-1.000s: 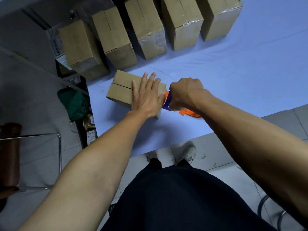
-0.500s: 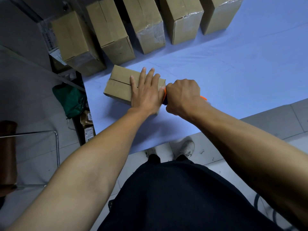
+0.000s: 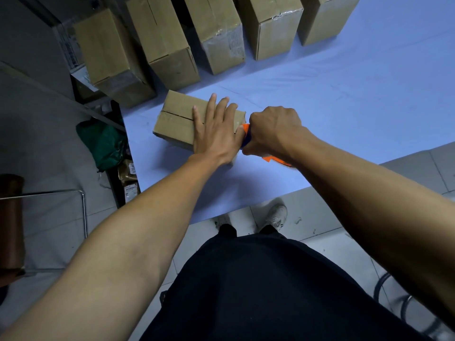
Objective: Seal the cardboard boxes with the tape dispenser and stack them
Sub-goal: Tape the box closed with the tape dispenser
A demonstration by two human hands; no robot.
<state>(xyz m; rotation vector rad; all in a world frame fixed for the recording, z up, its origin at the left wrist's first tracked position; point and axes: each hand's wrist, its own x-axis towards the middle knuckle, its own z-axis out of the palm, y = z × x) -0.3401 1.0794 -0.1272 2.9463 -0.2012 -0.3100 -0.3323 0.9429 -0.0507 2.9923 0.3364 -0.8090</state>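
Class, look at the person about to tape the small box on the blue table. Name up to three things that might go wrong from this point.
1. The left hand lies flat across the seam of the small box, right where tape would run; the tape dispenser, gripped by the right hand, might catch the fingers.
2. The flaps show a gap, so the tape may seal them unevenly.
3. The box sits near the table corner; a hard pull might slide it off.
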